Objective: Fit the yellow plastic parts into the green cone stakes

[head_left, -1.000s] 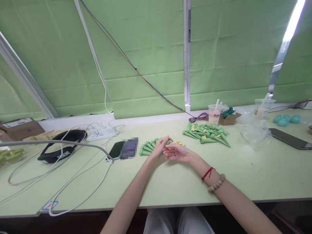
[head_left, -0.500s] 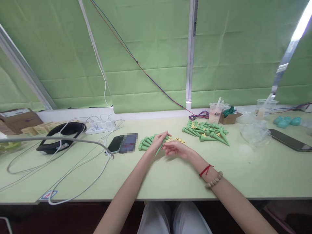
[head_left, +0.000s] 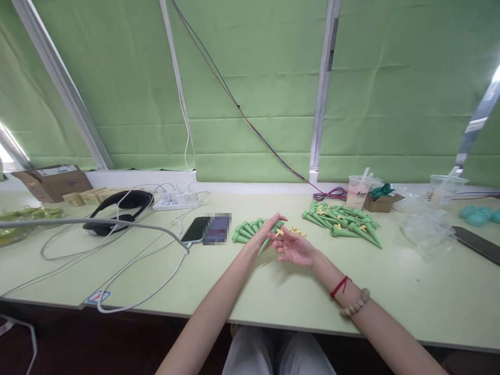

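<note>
Left hand (head_left: 269, 229) of the person seated here is wrapped round a green plastic spike (head_left: 263, 247), its point slanting down toward the near edge of the table. Right hand (head_left: 297, 251) sits just beside it, fingertips pinched on a small yellow cross-shaped piece (head_left: 279, 233) near the spike's wide end; whether the two parts touch, I can't tell.

Green blinds (head_left: 250, 140) cover the wall beyond. Next in size comes the pale table (head_left: 297, 304). At its far left stands a brown cardboard box (head_left: 58, 185), whose white label (head_left: 57, 170) carries print I can't read from where I stand. Nearer lies a black padded strap (head_left: 142, 198), then a white power strip (head_left: 175, 201) with plugs in it. Right of the hands, a heap of green spikes (head_left: 355, 221) spreads before a cup (head_left: 357, 194) of pink drink; its dark lettering is illegible, as is the print on a second cup (head_left: 443, 190) farther right. A dark phone (head_left: 478, 245) lies near that one. Left of the hands are two more phones (head_left: 196, 229), one blurred over, and a fanned row of spikes (head_left: 247, 229). Smaller still, a blue-edged sticker (head_left: 97, 297) on the table's front edge bears an unreadable red mark. Loose yellow pieces (head_left: 299, 231) lie just behind the right hand.
</note>
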The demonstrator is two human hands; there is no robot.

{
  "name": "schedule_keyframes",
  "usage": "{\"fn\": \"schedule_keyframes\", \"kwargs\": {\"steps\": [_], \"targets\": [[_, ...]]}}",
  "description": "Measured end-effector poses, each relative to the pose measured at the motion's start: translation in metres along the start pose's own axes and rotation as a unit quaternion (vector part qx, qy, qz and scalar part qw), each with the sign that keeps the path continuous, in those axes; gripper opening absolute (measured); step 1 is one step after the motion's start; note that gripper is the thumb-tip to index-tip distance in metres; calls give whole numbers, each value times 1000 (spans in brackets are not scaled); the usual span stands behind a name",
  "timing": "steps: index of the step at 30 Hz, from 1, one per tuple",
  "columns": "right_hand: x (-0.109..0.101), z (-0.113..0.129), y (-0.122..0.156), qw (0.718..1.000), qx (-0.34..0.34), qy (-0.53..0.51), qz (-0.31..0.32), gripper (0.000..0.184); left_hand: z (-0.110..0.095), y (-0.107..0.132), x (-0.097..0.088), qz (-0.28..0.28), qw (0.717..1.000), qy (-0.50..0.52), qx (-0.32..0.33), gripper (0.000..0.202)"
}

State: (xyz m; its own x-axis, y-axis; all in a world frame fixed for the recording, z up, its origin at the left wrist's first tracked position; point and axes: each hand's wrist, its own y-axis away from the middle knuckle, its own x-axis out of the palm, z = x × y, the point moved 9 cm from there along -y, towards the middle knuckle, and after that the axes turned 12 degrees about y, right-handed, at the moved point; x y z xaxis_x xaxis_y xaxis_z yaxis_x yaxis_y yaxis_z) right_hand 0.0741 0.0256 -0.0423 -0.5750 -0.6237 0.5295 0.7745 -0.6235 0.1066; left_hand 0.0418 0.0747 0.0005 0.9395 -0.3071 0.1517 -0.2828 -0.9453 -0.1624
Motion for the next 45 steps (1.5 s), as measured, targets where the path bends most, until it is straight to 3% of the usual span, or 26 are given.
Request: {"fn": "schedule_keyframes", "kwargs": {"steps": [6, 10, 15, 22, 25, 30, 38, 45], "targets": [[1, -7, 4, 999, 4, 49, 3, 41, 3, 1, 7, 73, 996, -26, -36, 43], [4, -11, 6, 997, 20, 70, 16, 37, -6, 2, 13, 120, 990, -66, 7, 37], [-8, 0, 4, 998, 5, 59, -21, 48, -16, -1, 3, 48, 998, -19, 45, 44], [-47, 21, 9, 970, -57, 127, -198, 25, -10, -6, -3, -1, 995, -89, 53, 41], [-53, 24, 10, 959, -77, 136, -237, 20, -7, -8, -7, -16, 993, -97, 61, 42], [-60, 24, 9, 947, -86, 154, -269, 16, -5, -7, -9, -35, 990, -104, 91, 42], [-57, 26, 8, 946, -113, 173, -249, 16, -3, -4, -11, -78, 991, -85, 74, 41], [-55, 35, 9, 899, -156, 289, -290, 33, 4, -8, -21, -109, 988, -69, 79, 38]]}}
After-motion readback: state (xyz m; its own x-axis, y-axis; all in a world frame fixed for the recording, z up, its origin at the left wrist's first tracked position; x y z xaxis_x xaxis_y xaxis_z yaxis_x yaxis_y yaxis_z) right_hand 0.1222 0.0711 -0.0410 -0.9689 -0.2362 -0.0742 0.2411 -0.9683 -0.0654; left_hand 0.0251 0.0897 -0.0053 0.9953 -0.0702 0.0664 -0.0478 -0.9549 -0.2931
